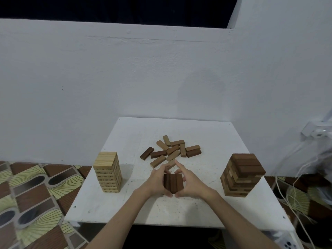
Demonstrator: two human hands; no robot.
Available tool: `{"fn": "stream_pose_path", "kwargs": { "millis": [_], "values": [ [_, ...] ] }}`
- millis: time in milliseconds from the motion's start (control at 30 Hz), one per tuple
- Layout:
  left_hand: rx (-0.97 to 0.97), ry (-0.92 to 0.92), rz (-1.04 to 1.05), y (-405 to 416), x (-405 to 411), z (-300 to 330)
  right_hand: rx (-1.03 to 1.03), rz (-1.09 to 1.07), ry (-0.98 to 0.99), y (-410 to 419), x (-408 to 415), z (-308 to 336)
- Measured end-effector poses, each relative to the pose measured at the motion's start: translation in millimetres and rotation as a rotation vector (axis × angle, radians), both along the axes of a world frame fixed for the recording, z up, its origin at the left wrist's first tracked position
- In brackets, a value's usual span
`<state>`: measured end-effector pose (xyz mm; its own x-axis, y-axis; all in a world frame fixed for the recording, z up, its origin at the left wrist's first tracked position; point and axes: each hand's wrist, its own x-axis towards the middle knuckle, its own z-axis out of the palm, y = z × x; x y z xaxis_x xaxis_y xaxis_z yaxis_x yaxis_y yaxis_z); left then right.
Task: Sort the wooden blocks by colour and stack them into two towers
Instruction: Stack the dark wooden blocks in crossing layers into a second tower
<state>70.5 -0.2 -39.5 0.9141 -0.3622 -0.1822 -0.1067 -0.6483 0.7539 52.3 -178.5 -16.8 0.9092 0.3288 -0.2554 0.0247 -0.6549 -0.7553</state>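
Three dark blocks side by side between two towers

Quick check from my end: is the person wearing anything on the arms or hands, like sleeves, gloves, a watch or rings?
Nothing that the head view shows. Both forearms are bare from the bottom edge of the picture up to the wrists, with no sleeve cuff in sight. The left hand and the right hand have no gloves, and no watch, band or ring is visible on either.

At lower centre of the frame, a left hand and right hand clasp three dark brown blocks side by side above a white table. A pale block tower stands at left, a mixed brown tower at right, and loose blocks lie beyond the hands.
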Motion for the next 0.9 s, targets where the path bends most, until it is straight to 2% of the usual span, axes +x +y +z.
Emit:
{"fn": "stream_pose_path", "kwargs": {
  "millis": [900],
  "values": [
    [-0.067, 0.019, 0.061, -2, -10, 4, 0.028, -0.021, 0.014, -5, -3, 0]
  ]
}}
